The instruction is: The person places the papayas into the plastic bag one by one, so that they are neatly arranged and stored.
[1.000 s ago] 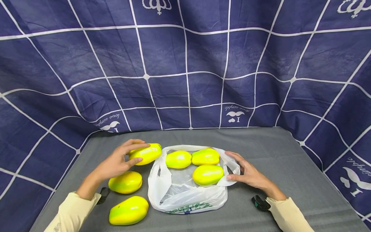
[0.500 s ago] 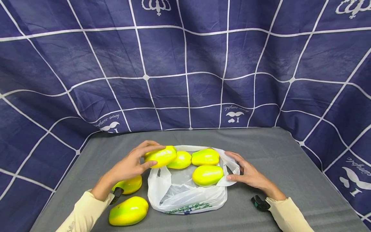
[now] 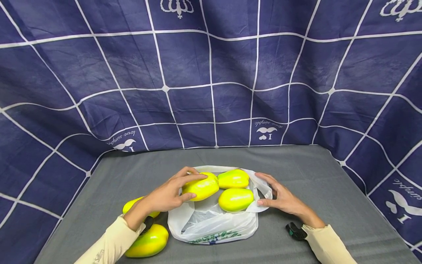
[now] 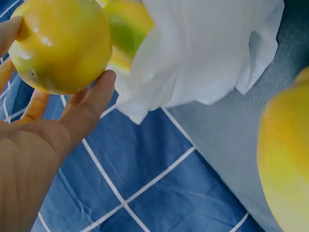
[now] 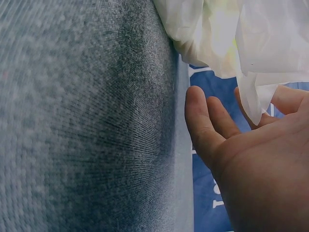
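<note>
My left hand (image 3: 168, 193) grips a yellow-green papaya (image 3: 202, 187) over the left side of an open white plastic bag (image 3: 224, 228). The left wrist view shows this held papaya (image 4: 63, 46) between thumb and fingers. Two more papayas show plainly inside the bag, a back one (image 3: 233, 178) and a front one (image 3: 236, 200); another behind the held one is mostly hidden. My right hand (image 3: 280, 194) holds the bag's right handle, whose white film (image 5: 253, 96) lies among the fingers in the right wrist view.
Left of the bag, one papaya (image 3: 150, 242) rests on the grey table cloth (image 3: 296, 165), and another papaya (image 3: 130, 206) lies partly behind my left forearm. A blue curtain (image 3: 230, 106) with white lines hangs at the table's back and sides.
My left hand has carried the papaya rightward, from beside the bag to over its opening, covering the papaya at the left inside. The right hand stays at the handle.
</note>
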`<state>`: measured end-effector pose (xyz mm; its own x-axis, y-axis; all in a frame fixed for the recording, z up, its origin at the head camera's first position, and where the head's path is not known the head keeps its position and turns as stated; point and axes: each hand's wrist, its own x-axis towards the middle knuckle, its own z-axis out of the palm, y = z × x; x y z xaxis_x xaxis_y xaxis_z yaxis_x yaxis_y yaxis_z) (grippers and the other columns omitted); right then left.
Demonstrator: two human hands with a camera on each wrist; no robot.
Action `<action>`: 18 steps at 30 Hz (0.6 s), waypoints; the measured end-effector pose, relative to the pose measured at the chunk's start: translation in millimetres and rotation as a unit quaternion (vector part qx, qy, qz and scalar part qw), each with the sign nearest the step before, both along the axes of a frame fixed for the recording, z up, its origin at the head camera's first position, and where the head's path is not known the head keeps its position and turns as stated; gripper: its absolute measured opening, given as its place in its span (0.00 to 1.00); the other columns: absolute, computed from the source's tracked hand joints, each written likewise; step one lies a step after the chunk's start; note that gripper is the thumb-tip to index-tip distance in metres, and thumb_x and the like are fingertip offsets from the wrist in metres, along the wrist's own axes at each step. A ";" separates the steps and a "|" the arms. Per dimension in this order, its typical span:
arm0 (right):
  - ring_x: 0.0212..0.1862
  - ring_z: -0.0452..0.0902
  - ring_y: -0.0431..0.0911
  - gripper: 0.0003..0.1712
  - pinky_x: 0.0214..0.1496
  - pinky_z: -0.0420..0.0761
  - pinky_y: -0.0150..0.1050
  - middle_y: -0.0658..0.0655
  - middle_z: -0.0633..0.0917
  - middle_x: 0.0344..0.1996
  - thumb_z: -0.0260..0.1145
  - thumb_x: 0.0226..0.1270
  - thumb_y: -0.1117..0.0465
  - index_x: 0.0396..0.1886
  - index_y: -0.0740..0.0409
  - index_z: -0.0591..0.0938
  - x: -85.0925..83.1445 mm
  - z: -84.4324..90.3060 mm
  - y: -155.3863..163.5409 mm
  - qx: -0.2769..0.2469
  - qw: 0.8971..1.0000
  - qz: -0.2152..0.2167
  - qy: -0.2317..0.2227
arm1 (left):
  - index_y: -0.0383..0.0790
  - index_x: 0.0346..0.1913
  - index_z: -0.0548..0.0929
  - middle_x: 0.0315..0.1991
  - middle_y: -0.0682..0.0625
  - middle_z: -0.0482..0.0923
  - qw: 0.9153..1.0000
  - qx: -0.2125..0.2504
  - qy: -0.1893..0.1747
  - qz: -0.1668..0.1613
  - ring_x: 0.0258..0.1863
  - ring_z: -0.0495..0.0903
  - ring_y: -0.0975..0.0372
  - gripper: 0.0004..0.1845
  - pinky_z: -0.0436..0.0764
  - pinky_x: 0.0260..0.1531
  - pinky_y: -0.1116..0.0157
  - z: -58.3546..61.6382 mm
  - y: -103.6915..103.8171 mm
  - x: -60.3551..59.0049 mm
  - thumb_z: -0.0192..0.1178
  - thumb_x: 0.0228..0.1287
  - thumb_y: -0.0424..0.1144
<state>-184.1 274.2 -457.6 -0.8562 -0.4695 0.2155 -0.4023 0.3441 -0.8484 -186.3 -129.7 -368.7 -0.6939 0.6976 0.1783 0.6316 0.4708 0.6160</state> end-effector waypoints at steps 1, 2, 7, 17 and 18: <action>0.66 0.63 0.30 0.50 0.62 0.73 0.24 0.65 0.63 0.73 0.76 0.58 0.63 0.77 0.59 0.61 -0.1 -0.1 -0.2 0.000 1.000 0.001 0.000 | 0.51 0.72 0.71 0.64 0.50 0.68 1.000 -0.005 0.003 -0.003 0.59 0.71 0.56 0.33 0.76 0.54 0.58 -1.3 1.7 -0.1 0.65 0.65 0.32; 0.66 0.63 0.30 0.50 0.62 0.73 0.25 0.65 0.63 0.73 0.76 0.58 0.63 0.77 0.59 0.61 -0.2 -0.3 -0.3 -0.001 1.000 0.001 0.000 | 0.51 0.72 0.72 0.64 0.49 0.68 1.000 -0.010 0.006 -0.004 0.60 0.70 0.56 0.33 0.76 0.55 0.57 -2.6 3.1 -0.2 0.65 0.65 0.32; 0.66 0.64 0.31 0.50 0.62 0.73 0.25 0.65 0.63 0.73 0.76 0.58 0.64 0.77 0.60 0.61 -1.0 -1.7 -0.3 -0.004 1.000 0.006 0.003 | 0.51 0.71 0.74 0.63 0.50 0.69 1.000 -0.021 0.015 -0.006 0.64 0.68 0.55 0.32 0.73 0.62 0.51 -10.4 6.7 1.3 0.66 0.64 0.32; 0.67 0.63 0.29 0.49 0.63 0.71 0.24 0.64 0.64 0.73 0.76 0.58 0.63 0.77 0.59 0.62 0.2 -0.6 -0.2 0.001 1.000 0.002 0.003 | 0.50 0.69 0.75 0.62 0.50 0.69 0.999 -0.034 0.017 -0.009 0.61 0.70 0.56 0.30 0.75 0.61 0.53 -18.6 8.3 3.2 0.67 0.64 0.33; 0.67 0.63 0.29 0.49 0.63 0.71 0.24 0.64 0.64 0.73 0.76 0.58 0.63 0.77 0.59 0.62 0.3 -0.5 0.0 0.001 1.000 0.002 0.003 | 0.50 0.69 0.75 0.61 0.50 0.70 0.999 -0.037 0.019 -0.009 0.61 0.71 0.55 0.30 0.75 0.61 0.52 -19.0 8.2 2.9 0.67 0.64 0.32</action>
<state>-183.8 274.1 -458.1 -0.8533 -0.4731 0.2191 -0.4082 0.3448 -0.8453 -183.3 -121.5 -387.7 -0.6753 0.7219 0.1511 0.6622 0.5033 0.5551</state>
